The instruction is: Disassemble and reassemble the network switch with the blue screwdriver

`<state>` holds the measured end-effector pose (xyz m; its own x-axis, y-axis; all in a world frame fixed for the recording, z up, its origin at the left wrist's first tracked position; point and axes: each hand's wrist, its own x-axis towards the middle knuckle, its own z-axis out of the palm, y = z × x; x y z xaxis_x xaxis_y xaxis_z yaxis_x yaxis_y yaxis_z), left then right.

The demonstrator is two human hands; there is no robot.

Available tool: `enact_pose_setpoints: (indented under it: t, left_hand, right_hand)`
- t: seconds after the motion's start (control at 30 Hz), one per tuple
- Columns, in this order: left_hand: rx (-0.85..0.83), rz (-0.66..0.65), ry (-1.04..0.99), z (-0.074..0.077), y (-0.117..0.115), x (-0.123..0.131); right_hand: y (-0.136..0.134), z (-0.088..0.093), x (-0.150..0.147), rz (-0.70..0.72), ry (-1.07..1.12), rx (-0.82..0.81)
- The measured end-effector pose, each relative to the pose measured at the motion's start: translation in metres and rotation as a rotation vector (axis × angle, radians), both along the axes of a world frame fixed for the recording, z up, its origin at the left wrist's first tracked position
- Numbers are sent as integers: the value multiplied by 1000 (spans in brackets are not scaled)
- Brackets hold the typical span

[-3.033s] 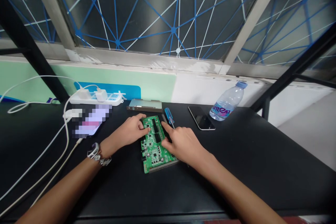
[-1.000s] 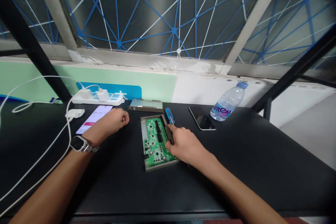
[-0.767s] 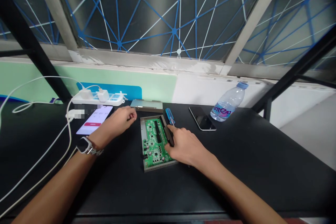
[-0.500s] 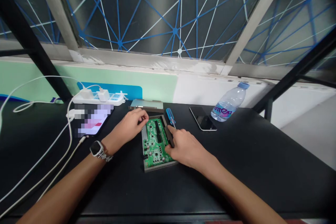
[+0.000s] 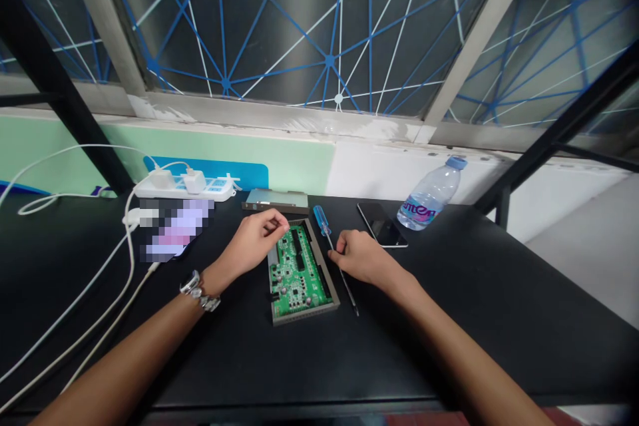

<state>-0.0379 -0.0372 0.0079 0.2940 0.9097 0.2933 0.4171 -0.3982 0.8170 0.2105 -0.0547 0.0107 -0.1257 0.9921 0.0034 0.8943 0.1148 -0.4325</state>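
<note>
A green circuit board [image 5: 294, 273] lies in a grey metal tray [image 5: 304, 318] on the black table. My left hand [image 5: 257, 241] is at the board's far left corner, its thumb and fingertips pinched together with nothing visible between them. My right hand [image 5: 360, 257] rests to the right of the tray, not touching it, its fingers loosely curled. A blue-handled screwdriver [image 5: 321, 219] lies beside the tray, and its thin shaft passes under my right fingers and comes out towards the near side. A dark strip [image 5: 320, 266] runs along the board's right edge.
A flat metal casing [image 5: 275, 200] lies just past the board. A black smartphone [image 5: 382, 224] and a water bottle [image 5: 428, 205] stand to the right. On the left are a power strip [image 5: 184, 188], a blurred phone [image 5: 174, 229] and white cables [image 5: 94, 279].
My right hand has left the dark strip on the board's edge and moved right to the screwdriver shaft. My left hand has moved from the phone side to the board's far left corner.
</note>
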Motion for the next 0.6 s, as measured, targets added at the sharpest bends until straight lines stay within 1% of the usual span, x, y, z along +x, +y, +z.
enact_pose_setpoints:
  t: [0.13,0.23,0.27,0.33,0.43,0.5,0.6]
  left_hand:
    - [-36,-20,-64,-3,2,0]
    - [-96,-36,-164,-4,3,0]
    - [-126,-40,-202,-4,3,1]
    - [-193,-42,-278,-4,3,2]
    - [-300,-30,-388,-2,0,5]
    - [-378,-29,-471,-2,-2,7]
    - [-483,-42,-599,-3,-3,9]
  right_hand:
    - [6,-3,1,8,184,-186]
    - [8,0,-1,4,264,-232]
    - [8,2,-1,-4,339,-254]
    - [7,7,-3,-11,573,-288]
    - [3,14,-8,31,928,-238]
    - [0,17,-12,71,1076,-167]
    - [-3,18,-19,112,1228,-62]
